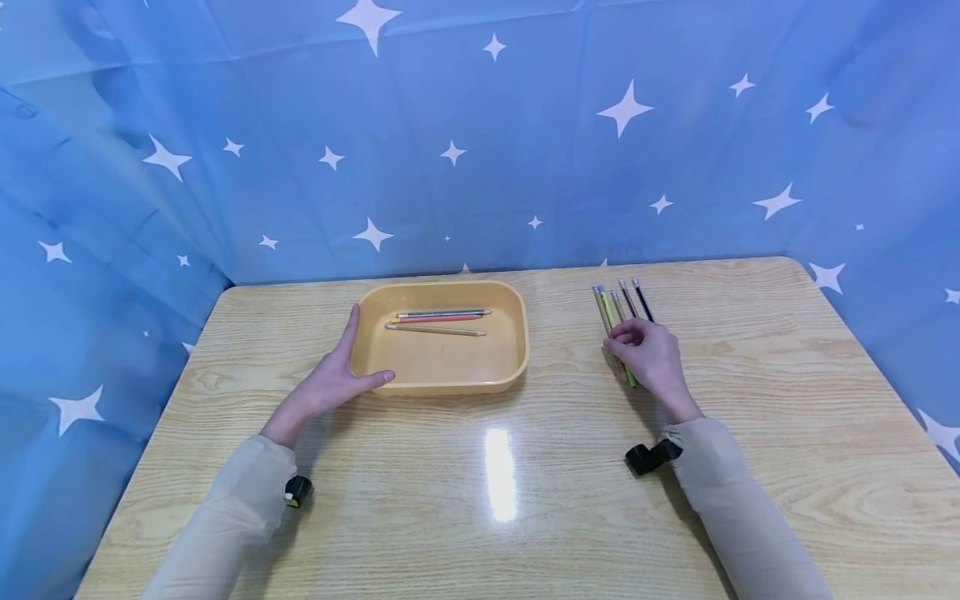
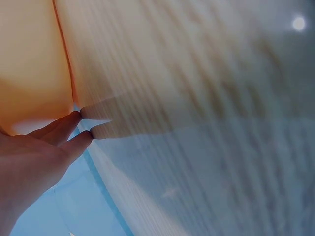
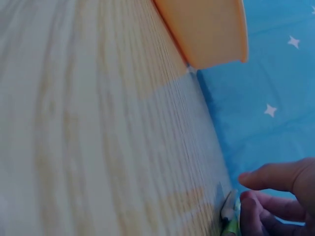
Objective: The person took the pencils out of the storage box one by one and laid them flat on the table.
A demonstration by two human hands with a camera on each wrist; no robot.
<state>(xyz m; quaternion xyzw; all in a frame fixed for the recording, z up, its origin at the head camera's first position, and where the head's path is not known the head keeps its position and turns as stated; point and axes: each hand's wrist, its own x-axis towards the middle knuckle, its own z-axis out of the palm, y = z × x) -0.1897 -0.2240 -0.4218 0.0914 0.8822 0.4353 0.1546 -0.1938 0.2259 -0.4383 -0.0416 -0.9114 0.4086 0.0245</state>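
My left hand (image 1: pixel 337 382) rests against the left end of a yellow plastic tray (image 1: pixel 442 389), thumb along the front rim and fingers spread at its outer side. In the left wrist view, straight fingers (image 2: pixel 74 132) reach past the tray's wall. Several pencils (image 1: pixel 636 298) lie side by side at the right; one is bright green (image 1: pixel 631 379). Over them is my right hand (image 1: pixel 654 357), fingers bent down, thumb and fingertips right at the left pencils. The right wrist view shows a narrow gap between thumb and fingers, with pencil ends (image 3: pixel 229 209) close beside the fingertips.
Inside the tray lie a dark green pencil (image 1: pixel 450 313), a red pencil (image 1: pixel 442 318) and a gold pencil (image 1: pixel 435 330). A wood-grain table (image 1: pixel 570 517) bears everything. Behind it hangs a blue curtain (image 1: pixel 540 150) with white stars. Black wrist cameras (image 1: pixel 652 457) sit by both sleeves.
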